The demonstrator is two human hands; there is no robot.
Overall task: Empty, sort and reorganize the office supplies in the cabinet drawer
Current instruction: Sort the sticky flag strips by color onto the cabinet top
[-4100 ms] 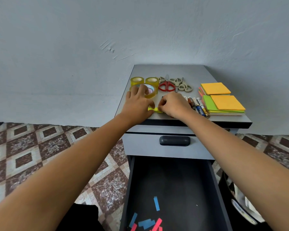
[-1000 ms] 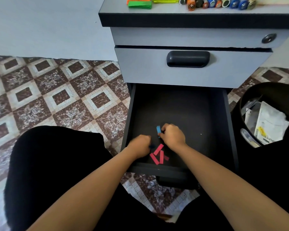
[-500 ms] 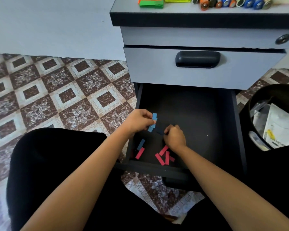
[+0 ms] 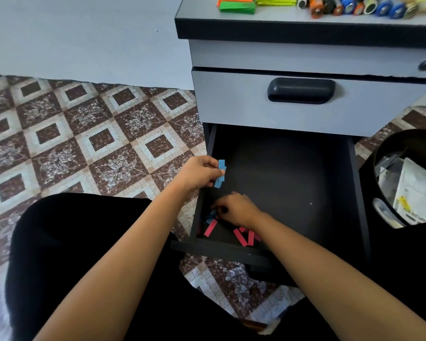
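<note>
The open black drawer point(image 4: 293, 168) of the grey cabinet lies below me. My left hand point(image 4: 197, 173) hovers over the drawer's left wall, pinching a few blue paper strips point(image 4: 220, 173). My right hand point(image 4: 236, 209) is down in the front left corner, its fingertips closing on another blue strip point(image 4: 210, 215) on the drawer floor. Red paper strips point(image 4: 210, 228) lie next to it, and more red strips point(image 4: 244, 237) show under my right wrist.
The closed upper drawer with a dark handle point(image 4: 301, 91) is above. Sticky-note stacks point(image 4: 236, 6) and markers point(image 4: 354, 6) line the cabinet top's front edge. A black bin point(image 4: 408, 178) with papers stands at the right. Patterned floor tiles are at the left.
My head and hands came down from the cabinet top to the open drawer. My left hand lifted with blue strips; my right hand moved left to a blue strip in the front corner.
</note>
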